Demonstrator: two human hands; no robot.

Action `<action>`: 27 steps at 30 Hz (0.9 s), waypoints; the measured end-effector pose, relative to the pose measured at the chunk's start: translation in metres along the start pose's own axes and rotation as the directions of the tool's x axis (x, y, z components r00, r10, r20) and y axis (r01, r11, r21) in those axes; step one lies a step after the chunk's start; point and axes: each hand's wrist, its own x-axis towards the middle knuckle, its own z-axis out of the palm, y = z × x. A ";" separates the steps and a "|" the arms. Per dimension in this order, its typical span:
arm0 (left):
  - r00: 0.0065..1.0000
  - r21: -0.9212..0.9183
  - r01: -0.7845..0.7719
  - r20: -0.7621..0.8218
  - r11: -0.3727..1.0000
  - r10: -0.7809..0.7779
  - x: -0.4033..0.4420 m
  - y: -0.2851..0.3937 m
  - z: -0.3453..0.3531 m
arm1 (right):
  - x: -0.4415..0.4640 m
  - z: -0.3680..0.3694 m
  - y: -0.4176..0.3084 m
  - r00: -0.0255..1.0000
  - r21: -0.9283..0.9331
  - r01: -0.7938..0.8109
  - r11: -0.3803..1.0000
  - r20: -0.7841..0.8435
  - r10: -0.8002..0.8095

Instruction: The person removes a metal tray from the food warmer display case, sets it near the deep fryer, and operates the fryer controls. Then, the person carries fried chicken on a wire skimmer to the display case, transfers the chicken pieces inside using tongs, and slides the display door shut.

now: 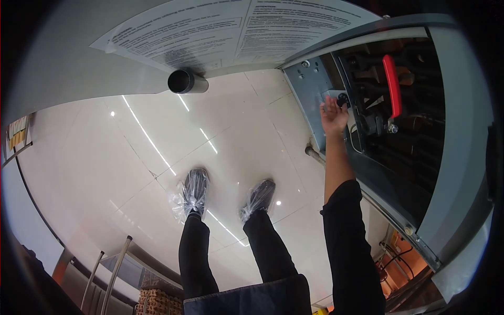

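Dark apron [249, 300] nearest the lens, along the bottom edge. Apparently reaching with right hand [334, 116], fingers loosely parted and slightly bent, beside a black knob [343, 100] at the cabinet [462, 136] opening, left of the red handle [392, 86]. Cannot tell whether touching, with that spot so small and dim. Left hand out of view. Probably calls next for careful finger placement at the knob, well clear of the handle. Tight among the metal edges; open floor [247, 131] left of the forearm, bounded above by the notice-covered panel [121, 73].
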 end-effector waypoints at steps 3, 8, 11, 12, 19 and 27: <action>1.000 -0.009 0.002 0.010 1.000 -0.002 -0.002 0.004 0.003 | 0.018 -0.021 -0.006 0.998 0.034 0.012 0.999 0.059 -0.014; 1.000 -0.018 0.011 0.019 1.000 -0.011 0.001 0.003 0.007 | 0.047 -0.022 -0.004 0.938 -0.550 0.163 0.819 -0.171 -0.302; 1.000 -0.021 0.007 0.016 1.000 -0.007 0.003 0.004 0.008 | 0.017 0.021 0.002 0.741 -0.942 -0.045 0.333 -0.255 -0.621; 1.000 -0.021 0.005 0.014 1.000 -0.005 0.002 0.004 0.008 | 0.012 0.027 0.005 0.690 -0.980 -0.143 0.138 -0.199 -0.696; 1.000 -0.021 0.004 0.018 1.000 -0.003 0.005 0.001 0.009 | 0.013 0.010 0.030 0.858 -0.297 0.358 0.885 -0.269 -0.438; 1.000 -0.039 0.014 0.008 0.999 -0.014 0.009 -0.001 0.011 | 0.002 0.036 0.014 0.615 -0.990 -0.141 -0.005 -0.083 -0.784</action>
